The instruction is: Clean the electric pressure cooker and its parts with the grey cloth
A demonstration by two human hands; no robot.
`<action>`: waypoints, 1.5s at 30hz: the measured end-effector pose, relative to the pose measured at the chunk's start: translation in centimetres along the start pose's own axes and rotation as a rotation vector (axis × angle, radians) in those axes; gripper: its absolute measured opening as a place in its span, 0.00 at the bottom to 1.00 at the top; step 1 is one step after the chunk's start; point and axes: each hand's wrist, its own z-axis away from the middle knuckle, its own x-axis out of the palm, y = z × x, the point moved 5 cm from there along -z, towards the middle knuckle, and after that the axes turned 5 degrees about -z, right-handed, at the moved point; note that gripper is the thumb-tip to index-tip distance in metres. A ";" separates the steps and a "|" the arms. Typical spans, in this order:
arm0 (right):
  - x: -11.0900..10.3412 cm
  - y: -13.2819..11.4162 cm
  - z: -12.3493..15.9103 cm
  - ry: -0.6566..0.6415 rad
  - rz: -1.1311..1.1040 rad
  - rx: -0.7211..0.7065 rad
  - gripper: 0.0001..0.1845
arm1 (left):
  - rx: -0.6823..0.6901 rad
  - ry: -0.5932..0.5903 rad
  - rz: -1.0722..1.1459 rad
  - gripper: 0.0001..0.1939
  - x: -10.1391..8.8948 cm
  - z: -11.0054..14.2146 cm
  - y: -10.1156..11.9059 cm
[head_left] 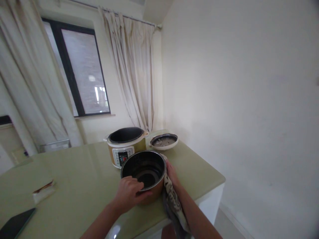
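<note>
A dark-lined inner pot [143,166] with a brownish outside sits near the front edge of the table. My left hand [131,193] grips its near rim, fingers hooked over the edge and thumb along the outside. Against the pot's right side, my right hand [173,176] presses a patterned grey and beige cloth [171,199], which hangs down past the table edge. Most of the right hand's fingers are hidden behind the pot and cloth. Just behind stands the pressure cooker body [139,146], open on top, with a control panel facing me. Its detached lid [164,141] lies upside down to the right.
The pale green glossy table [82,186] ends at a corner on the right, close to a white wall [236,99]. On the left lie a dark flat device [16,224] and a small white packet [43,191]. Curtains [134,66] and a window stand behind.
</note>
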 end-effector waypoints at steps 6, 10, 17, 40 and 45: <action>-2.4 0.4 -1.2 0.278 0.073 -0.010 0.40 | 0.030 0.055 0.002 0.24 -0.6 0.1 -0.5; -4.3 -7.2 -5.3 0.545 0.202 -0.206 0.36 | 0.011 0.040 0.012 0.22 -0.4 0.0 -0.3; -8.8 -17.3 -6.7 0.983 0.267 -0.573 0.33 | -0.021 0.023 0.014 0.22 -0.4 0.1 -0.5; -6.7 -3.1 -0.5 0.132 0.306 0.073 0.27 | -0.336 -0.584 0.053 0.18 1.9 -7.9 6.6; -3.3 -1.5 -0.7 0.055 -0.180 0.152 0.26 | -0.093 -0.554 0.089 0.19 1.7 -6.7 4.9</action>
